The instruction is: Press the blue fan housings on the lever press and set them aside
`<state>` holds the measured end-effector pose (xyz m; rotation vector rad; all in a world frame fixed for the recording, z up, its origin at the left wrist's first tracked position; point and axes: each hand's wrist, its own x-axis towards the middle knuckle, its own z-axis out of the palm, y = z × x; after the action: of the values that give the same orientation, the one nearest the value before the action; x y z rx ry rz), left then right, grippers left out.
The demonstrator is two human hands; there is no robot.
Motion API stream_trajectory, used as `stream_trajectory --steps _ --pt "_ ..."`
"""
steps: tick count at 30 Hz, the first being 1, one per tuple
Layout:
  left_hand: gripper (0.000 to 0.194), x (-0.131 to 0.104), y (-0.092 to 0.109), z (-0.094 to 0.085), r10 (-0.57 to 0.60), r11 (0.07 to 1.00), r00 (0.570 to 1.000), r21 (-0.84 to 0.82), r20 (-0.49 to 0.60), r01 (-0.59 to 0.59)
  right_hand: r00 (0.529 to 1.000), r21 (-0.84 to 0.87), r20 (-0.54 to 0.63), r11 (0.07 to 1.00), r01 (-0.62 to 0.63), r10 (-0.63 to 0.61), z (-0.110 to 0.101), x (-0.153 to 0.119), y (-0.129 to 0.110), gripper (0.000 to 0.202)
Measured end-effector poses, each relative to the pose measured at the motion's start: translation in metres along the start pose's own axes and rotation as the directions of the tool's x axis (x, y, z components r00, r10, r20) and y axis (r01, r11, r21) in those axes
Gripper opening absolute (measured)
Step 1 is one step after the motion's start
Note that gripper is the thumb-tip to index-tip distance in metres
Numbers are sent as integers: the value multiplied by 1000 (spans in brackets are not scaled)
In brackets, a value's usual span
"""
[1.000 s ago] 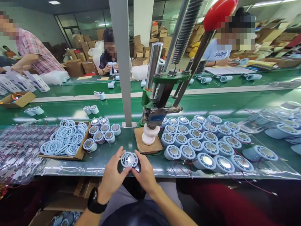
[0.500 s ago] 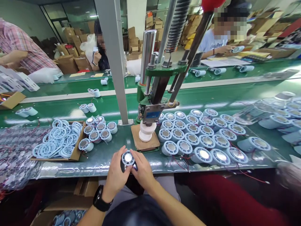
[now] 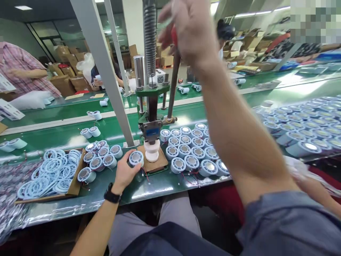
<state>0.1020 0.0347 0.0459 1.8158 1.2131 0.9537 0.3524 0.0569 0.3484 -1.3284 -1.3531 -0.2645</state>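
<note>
Left hand point(image 3: 124, 171) clamps the blue part point(image 3: 136, 158) by its sides, slotted face showing, just left of the white block point(image 3: 152, 146); right hand point(image 3: 191, 35) blurs at the red knob point(image 3: 174, 35), grip cannot be told. Judgement: keep the part level, wires point(image 3: 145, 174) clear, knob pull smooth.

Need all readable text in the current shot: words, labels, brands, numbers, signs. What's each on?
Nothing reads clearly.
Blue label on the press: too small and blurred to read.
White box at the left edge: dark marks, too small to tell whether they are print.
</note>
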Motion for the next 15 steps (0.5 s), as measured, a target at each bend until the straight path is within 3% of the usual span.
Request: stream_trajectory --steps 3,6,8,11,13,15 --pt "55 31 10 18 70 990 995 -128 65 -61 991 125 89 989 84 -96 24 5 14 58" --pt "56 45 12 39 107 957 977 -287 184 -51 991 213 34 970 118 -128 35 1 24 77" --pt "54 49 10 47 112 943 961 -332 254 -23 991 264 5 956 130 -136 37 4 26 71" --pt "55 50 6 49 109 947 949 -322 296 -9 997 289 -20 954 76 -74 30 8 20 37" --pt "61 47 2 48 118 941 946 -337 303 -10 1000 277 10 961 22 -26 14 -4 11 36" --pt "73 43 -4 49 146 929 944 -369 294 -29 997 255 42 966 50 -63 -7 -38 0 37"
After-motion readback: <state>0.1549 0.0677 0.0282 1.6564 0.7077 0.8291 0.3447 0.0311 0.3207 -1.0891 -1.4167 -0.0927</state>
